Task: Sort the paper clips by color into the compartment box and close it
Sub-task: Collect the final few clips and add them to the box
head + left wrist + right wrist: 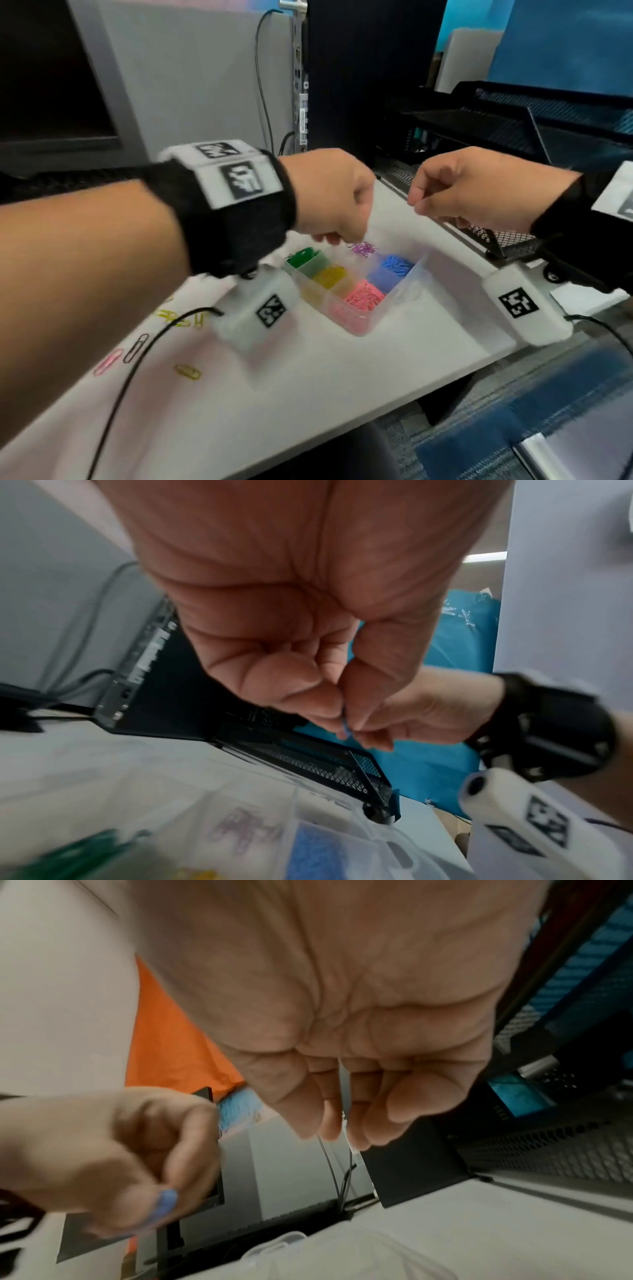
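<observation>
A clear compartment box (358, 325) lies open on the white table, with green (305, 257), yellow (330, 275), pink (364, 295), blue (395, 265) and purple (364, 248) clips sorted in it. My left hand (337, 236) hovers over its far side and pinches a blue paper clip (346, 726) between thumb and forefinger; the blue paper clip (166, 1202) also shows in the right wrist view. Higher and to the right, my right hand (414, 202) has curled fingers with thumb and forefinger tips together; no clip shows in it. Loose yellow (178, 317), black (135, 347) and pink (108, 363) clips lie at the left.
A black mesh desk tray (513, 236) stands just behind my right hand. A dark computer tower (359, 85) and a monitor (51, 85) line the back. Another yellow clip (187, 371) lies near the front. The table edge (376, 407) runs diagonally at the lower right.
</observation>
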`<state>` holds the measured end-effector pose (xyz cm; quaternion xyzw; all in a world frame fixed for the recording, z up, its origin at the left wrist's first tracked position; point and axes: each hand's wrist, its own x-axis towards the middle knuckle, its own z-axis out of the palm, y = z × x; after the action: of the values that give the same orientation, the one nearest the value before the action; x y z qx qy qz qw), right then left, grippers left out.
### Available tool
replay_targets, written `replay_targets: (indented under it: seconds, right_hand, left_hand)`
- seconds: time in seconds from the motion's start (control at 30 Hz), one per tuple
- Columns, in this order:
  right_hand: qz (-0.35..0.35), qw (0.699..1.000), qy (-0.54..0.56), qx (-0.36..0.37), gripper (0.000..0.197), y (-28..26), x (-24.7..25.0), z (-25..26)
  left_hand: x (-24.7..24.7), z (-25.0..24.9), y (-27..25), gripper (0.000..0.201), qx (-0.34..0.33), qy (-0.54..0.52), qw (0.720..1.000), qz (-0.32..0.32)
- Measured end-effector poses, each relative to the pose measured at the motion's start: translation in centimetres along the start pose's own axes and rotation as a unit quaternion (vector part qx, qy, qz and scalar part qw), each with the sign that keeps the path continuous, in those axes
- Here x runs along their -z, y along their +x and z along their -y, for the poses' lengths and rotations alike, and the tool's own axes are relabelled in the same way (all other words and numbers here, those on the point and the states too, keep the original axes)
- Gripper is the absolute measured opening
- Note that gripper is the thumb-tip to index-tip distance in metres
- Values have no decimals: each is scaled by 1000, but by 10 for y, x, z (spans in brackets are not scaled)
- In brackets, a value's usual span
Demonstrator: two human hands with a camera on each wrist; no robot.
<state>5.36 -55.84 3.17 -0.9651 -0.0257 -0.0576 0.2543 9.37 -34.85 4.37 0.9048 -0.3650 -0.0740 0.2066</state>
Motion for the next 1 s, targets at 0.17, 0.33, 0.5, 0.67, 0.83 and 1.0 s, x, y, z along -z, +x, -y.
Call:
replay_targets:
  seconds: [0.17,0.33,0.5,0.67,0.83,1.0]
  right_hand:
    - [-29,999,8,23,4,-28,15,9]
    - [-27,999,-7,27,6,-56,12,23]
    - [74,991,-48,102,22,-80,-26,74]
    - [214,934,-191,213,31,-88,-82,126]
    - [206,924,-217,237,22,-70,-115,151]
    - [243,919,-246,190,24,-47,-136,153]
  left_hand:
    - [-30,-18,42,14,-2,-64,997,32]
    - [2,10,13,3,41,-37,998,-11]
    - [32,79,-60,10,148,73,986,11]
    - [22,115,-110,31,211,193,953,97]
    - [12,120,-135,34,165,196,962,98]
    - [2,131,-153,39,119,285,943,126]
